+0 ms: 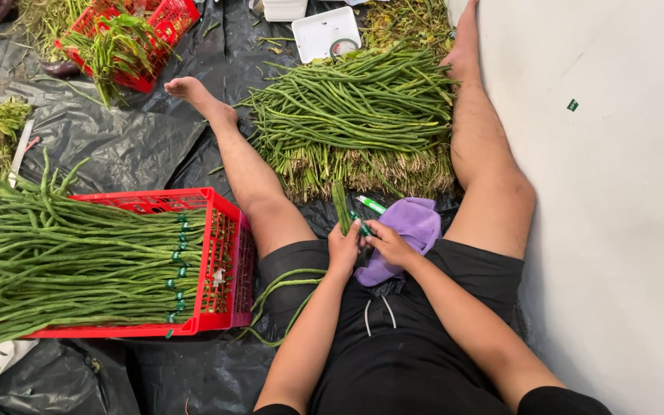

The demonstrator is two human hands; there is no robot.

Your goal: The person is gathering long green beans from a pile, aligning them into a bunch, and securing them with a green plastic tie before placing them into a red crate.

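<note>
1. Red crate [220,253] on the left, piled with tied bean bundles [71,261], tips trailing out past it.
2. Big loose bean heap [355,115] on the floor ahead, cut ends in a row.
3. Purple cloth [413,227] just below that heap.
4. White tray [318,31] up top, a tape roll [343,46] on its corner.
5. Second red crate [159,23], far left, greens spilling over.
6. Black sheeting [117,142] under it all.

Left hand [343,247] grips a small bunch of long beans [340,206]; right hand [388,243] touches green tape [364,228] at the bunch. Loose bean pile [355,115] far; red crate [217,261] of tied bundles left.
</note>
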